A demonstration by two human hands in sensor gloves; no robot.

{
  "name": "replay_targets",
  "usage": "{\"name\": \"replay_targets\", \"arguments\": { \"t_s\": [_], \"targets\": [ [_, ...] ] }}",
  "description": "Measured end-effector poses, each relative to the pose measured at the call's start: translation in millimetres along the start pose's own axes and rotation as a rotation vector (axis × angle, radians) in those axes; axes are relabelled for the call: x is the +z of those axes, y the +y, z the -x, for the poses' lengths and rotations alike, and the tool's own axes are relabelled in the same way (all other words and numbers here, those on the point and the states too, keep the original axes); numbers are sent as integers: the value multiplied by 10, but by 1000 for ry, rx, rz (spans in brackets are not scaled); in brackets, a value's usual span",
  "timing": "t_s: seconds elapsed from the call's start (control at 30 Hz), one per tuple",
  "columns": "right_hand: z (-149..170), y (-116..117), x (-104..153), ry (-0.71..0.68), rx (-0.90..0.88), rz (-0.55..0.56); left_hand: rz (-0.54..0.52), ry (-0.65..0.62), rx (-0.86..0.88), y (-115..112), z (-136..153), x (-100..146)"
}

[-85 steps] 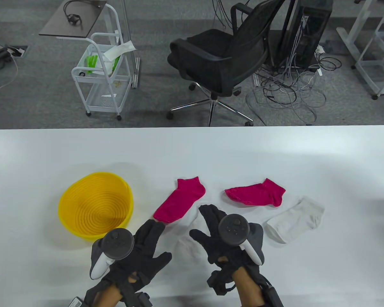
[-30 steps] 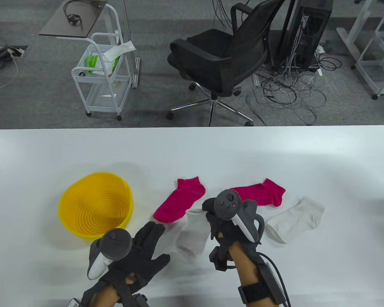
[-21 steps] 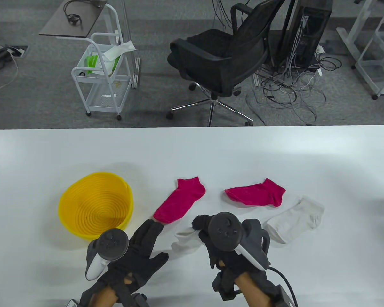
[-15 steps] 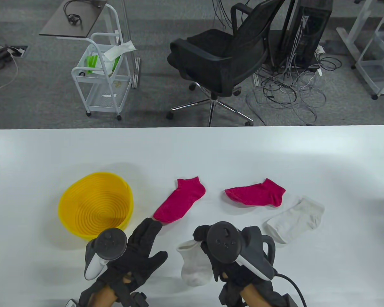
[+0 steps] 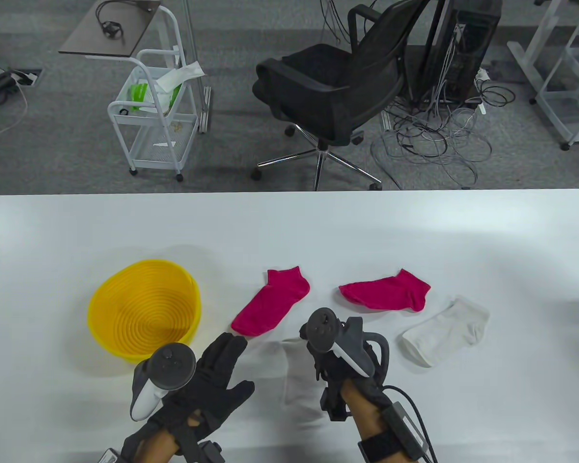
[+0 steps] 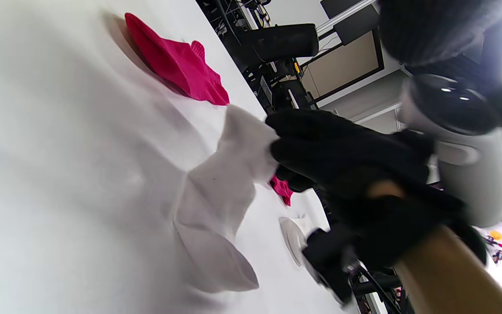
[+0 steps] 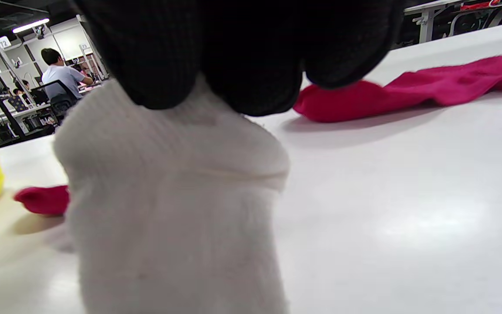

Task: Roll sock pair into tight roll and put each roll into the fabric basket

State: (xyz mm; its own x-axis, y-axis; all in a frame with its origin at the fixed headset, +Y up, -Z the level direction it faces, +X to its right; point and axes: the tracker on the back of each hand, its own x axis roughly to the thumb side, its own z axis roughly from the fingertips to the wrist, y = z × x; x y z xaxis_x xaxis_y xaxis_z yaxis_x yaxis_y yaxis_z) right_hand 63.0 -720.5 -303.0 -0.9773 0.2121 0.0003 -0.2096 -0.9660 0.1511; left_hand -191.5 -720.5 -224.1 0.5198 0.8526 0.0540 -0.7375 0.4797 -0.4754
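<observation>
A white sock point(image 5: 299, 386) lies lengthwise near the table's front, and my right hand point(image 5: 314, 348) pinches its far end. The wrist views show those fingers point(image 6: 320, 148) curled on the white sock point(image 6: 216, 196), which fills the foreground point(image 7: 177, 218). My left hand point(image 5: 219, 369) lies open and flat beside it, fingertips close to a pink sock point(image 5: 272, 301). A second pink sock point(image 5: 386, 292) and a second white sock point(image 5: 446, 333) lie to the right. The yellow basket point(image 5: 92, 308) stands at the left, with nothing in it.
The white table point(image 5: 289, 226) ends in a far edge, with an office chair point(image 5: 333, 87), a white cart point(image 5: 154, 111) and cables on the floor beyond. In the right wrist view, a person sits at a desk far behind.
My right hand took the white sock by its end, drew it toward the near edge, then carried that end forward again, stretching the sock out. My left hand has barely moved.
</observation>
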Motion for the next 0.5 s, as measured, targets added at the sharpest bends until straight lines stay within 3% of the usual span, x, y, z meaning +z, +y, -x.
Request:
{"name": "replay_targets", "arguments": {
  "t_s": [0.23,0.5],
  "targets": [
    [-42,185,-259,46,131,40,24,0,-12,-51,-16,-4],
    [97,195,-274,37,72,14,32,-1,-11,-70,-23,-5]
  ]
}}
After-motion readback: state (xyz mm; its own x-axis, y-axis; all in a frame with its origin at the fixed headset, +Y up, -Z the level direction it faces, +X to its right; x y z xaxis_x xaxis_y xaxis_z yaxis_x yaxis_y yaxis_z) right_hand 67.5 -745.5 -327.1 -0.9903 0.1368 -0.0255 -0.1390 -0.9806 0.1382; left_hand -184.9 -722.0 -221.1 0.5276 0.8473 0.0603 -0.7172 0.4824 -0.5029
